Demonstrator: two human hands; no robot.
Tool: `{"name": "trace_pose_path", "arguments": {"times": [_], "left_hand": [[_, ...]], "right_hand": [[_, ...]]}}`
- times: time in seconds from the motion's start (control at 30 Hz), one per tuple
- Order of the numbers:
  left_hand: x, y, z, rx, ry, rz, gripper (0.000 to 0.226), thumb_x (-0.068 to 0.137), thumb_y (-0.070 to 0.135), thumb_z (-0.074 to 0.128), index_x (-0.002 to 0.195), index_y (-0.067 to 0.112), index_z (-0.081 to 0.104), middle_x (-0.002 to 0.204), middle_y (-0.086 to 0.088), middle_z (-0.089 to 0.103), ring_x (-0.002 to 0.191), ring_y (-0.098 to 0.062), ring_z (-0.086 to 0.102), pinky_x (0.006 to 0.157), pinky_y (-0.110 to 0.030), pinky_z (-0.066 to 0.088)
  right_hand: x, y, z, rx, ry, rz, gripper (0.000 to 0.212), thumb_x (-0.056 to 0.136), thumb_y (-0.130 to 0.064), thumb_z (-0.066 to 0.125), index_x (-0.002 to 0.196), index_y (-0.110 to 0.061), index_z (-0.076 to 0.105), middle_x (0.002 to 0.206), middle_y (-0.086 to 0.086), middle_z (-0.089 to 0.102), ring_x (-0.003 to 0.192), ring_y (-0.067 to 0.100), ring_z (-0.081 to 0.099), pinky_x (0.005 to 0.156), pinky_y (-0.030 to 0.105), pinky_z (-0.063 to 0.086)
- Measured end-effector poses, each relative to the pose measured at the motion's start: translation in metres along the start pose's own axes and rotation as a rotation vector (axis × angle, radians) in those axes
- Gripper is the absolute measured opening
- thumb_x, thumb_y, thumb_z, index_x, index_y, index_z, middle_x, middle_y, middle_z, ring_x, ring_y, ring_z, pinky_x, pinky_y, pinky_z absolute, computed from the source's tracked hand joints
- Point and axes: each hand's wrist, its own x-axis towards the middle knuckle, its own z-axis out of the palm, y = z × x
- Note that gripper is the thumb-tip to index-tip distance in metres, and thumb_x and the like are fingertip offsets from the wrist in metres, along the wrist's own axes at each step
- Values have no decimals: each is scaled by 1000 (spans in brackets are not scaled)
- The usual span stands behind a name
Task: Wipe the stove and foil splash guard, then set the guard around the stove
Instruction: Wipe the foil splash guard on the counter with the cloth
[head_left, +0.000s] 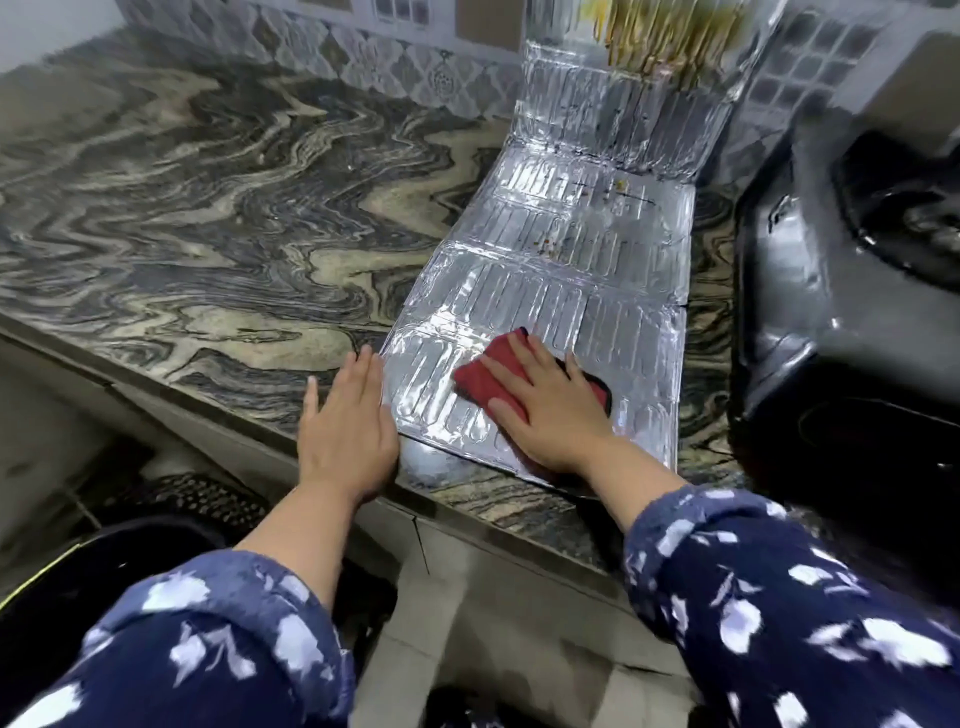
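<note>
Guard-wiping step in hand: foil splash guard (561, 270) lies unfolded on the table (208, 208) beside the stove (841, 291). Right hand (545, 410), flat, presses a red cloth (480, 376); left hand (345, 421), open and empty, steadies the edge. Next, wipe toward the spotted far panels.

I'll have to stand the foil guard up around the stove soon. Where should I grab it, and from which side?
Probably the near panel's two long side edges, one hand from each side. The guard lies flat with its far panel leaning on the wall, so the thin sheet could fold at its creases if lifted by one corner. The left hand already rests at the left edge.
</note>
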Motion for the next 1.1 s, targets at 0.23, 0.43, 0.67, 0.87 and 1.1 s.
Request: {"name": "trace_pose_path", "arguments": {"times": [0.23, 0.43, 0.67, 0.87, 1.1], "left_hand": [[0, -1, -3, -36, -23, 13, 58, 96, 24, 27, 151, 14, 11, 160, 3, 4, 147, -11, 1, 118, -48, 2], [1, -2, 1, -18, 8, 18, 58, 94, 26, 24, 150, 13, 18, 160, 2, 12, 147, -12, 8, 117, -49, 6], [3, -6, 7, 33, 33, 31, 73, 83, 37, 6, 148, 12, 27, 157, 1, 21, 145, -13, 17, 116, -48, 13], [3, -6, 1, -53, 4, 30, 76, 80, 41, 9, 149, 13, 25, 158, 1, 20, 146, -12, 15, 118, -44, 8], [50, 20, -34, -167, 34, 35, 54, 89, 31, 45, 138, 11, 41, 145, -8, 45, 132, -24, 44, 109, -41, 30]], "right_hand": [[-33, 45, -10, -6, 0, 86, 56, 95, -58, 22, 147, -48, 4, 160, -10, -11, 147, 11, -13, 119, 46, -3], [8, 95, -18, 3, 63, 271, 56, 96, -57, 19, 149, -41, 11, 161, -2, -5, 148, 18, -5, 119, 48, 1], [55, 125, -27, 0, 87, 365, 56, 97, -55, 16, 150, -37, 11, 162, -1, -2, 149, 19, -3, 119, 49, 1], [48, 115, -26, 10, 64, 353, 57, 98, -52, 18, 151, -33, 12, 162, -4, -2, 148, 19, -5, 119, 47, 0], [27, 97, -22, 18, 68, 324, 62, 95, -59, 17, 151, -33, 9, 161, -4, -5, 148, 18, -8, 119, 46, -3]]}}
